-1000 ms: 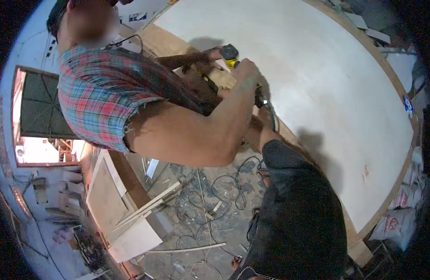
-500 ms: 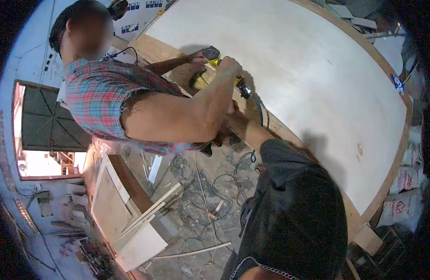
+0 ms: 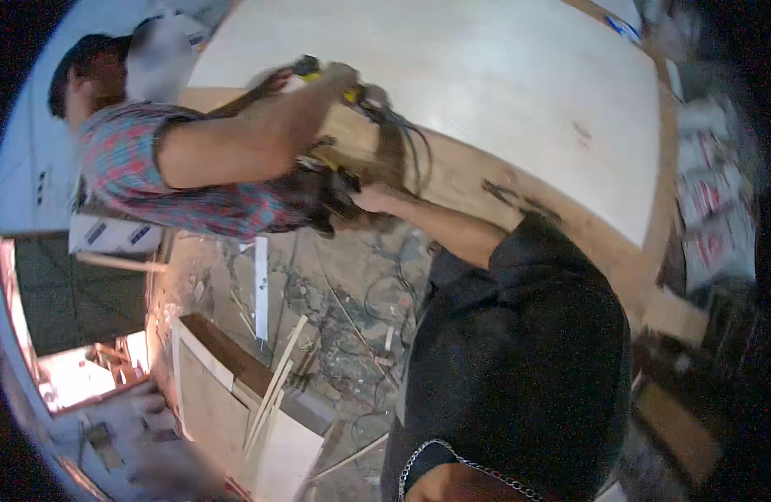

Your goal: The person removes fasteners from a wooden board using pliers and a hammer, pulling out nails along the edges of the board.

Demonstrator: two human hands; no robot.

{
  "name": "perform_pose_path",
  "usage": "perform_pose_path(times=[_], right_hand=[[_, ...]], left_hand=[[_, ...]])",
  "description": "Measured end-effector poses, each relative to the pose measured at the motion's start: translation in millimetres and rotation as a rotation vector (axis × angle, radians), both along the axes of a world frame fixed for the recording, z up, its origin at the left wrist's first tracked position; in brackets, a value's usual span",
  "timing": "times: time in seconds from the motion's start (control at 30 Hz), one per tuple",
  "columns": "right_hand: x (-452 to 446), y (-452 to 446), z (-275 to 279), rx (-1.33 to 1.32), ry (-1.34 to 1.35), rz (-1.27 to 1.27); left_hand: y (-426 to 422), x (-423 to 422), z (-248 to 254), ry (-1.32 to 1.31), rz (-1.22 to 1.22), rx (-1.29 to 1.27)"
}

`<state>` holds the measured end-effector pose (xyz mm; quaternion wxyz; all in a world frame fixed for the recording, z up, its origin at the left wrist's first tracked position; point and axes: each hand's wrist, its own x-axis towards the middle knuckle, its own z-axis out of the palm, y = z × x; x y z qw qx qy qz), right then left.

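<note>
My right hand [image 3: 375,199] reaches out from a black short sleeve [image 3: 532,238]. It is at a dark tool pouch [image 3: 322,188] at a co-worker's waist, its fingers curled in by a dark item that blur keeps me from naming. My left hand does not show. The co-worker, in a plaid shirt [image 3: 134,155], grips a yellow and black corded power tool [image 3: 352,94] with both hands above the board's wooden border. Its dark cord [image 3: 419,146] loops down beside my forearm. A dark tool, perhaps pliers [image 3: 500,192], lies on the border.
A large white panel [image 3: 486,92] with a wooden border fills the top. Cut boards [image 3: 226,402] and strips lean at lower left. Offcuts and cords litter the concrete floor [image 3: 343,284]. White sacks [image 3: 720,243] are stacked at right, past the panel.
My view has swung, so the co-worker and tool appear further left. My right hand, earlier mostly shaded behind the co-worker's arm, now shows more plainly. The co-worker's head has turned.
</note>
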<state>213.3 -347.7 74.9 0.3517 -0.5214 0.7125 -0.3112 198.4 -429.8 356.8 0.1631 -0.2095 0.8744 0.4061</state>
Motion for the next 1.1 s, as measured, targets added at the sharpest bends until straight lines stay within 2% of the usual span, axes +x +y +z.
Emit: perform_pose_path(times=[0.1, 0.13, 0.17, 0.27, 0.33, 0.37, 0.4, 0.43, 0.53, 0.57, 0.6, 0.63, 0.7, 0.77, 0.83, 0.9, 0.93, 0.97, 1.0, 1.03, 1.07, 1.1], right_hand=[[-12, 81, -8, 0.16, -0.055, -0.062], [-13, 109, -10, -0.058, -0.023, -0.074], [-13, 134, -8, -0.276, 0.021, -0.072], [-31, 236, 20, -0.126, 0.101, -0.057], [-40, 310, 46, -0.02, 0.021, -0.056], [-45, 334, 48, -0.019, 0.04, -0.06], [-46, 359, 48, -0.023, 0.167, -0.072], [-46, 378, 47, -0.024, 0.287, -0.082], [-38, 400, 45, -0.037, 0.174, -0.063], [-38, 407, 39, -0.035, 0.153, -0.069], [-41, 418, 36, -0.027, 0.145, -0.064], [-46, 429, 39, 0.08, 0.215, -0.047], [-58, 456, 58, 0.229, 0.266, -0.048], [-82, 492, 59, 0.237, 0.253, -0.076], [-118, 518, 54, 0.239, 0.251, -0.072], [-161, 542, 44, 0.245, 0.38, -0.119], [-180, 553, 43, 0.208, 0.403, -0.121], [-199, 565, 41, 0.171, 0.426, -0.123], [-212, 574, 40, 0.099, 0.39, -0.117], [-225, 583, 31, 0.238, 0.491, -0.108], [-227, 592, 28, 0.253, 0.479, -0.086], [-236, 596, 25, 0.271, 0.468, -0.12]], left_hand=[[42, 25, -24, 0.09, -0.011, 0.115], [53, 39, -41, 0.16, 0.016, 0.145], [71, 67, -78, 0.233, 0.086, 0.177], [130, 165, -226, 0.363, 0.418, 0.298], [192, 254, -347, 0.325, 0.7, 0.383], [229, 303, -407, 0.283, 0.855, 0.436], [267, 352, -458, 0.236, 1.015, 0.497], [302, 396, -500, 0.203, 1.181, 0.555], [353, 468, -569, 0.358, 1.461, 0.72], [352, 458, -559, 0.397, 1.482, 0.7], [342, 432, -558, 0.283, 1.499, 0.587], [326, 382, -521, 0.178, 1.507, 0.475], [340, 281, -411, 0.443, 1.341, 0.571], [346, 220, -398, 0.543, 1.213, 0.558], [360, 152, -380, 0.637, 1.125, 0.326], [378, 73, -336, 0.798, 0.998, 0.161], [381, 39, -339, 0.813, 1.024, 0.228], [390, 5, -307, 0.799, 0.907, -0.027], [385, -26, -331, 0.902, 0.842, -0.013], [395, -51, -310, 0.852, 0.753, -0.028], [401, -79, -298, 0.686, 0.783, -0.032], [401, -100, -298, 0.737, 0.645, -0.086]])
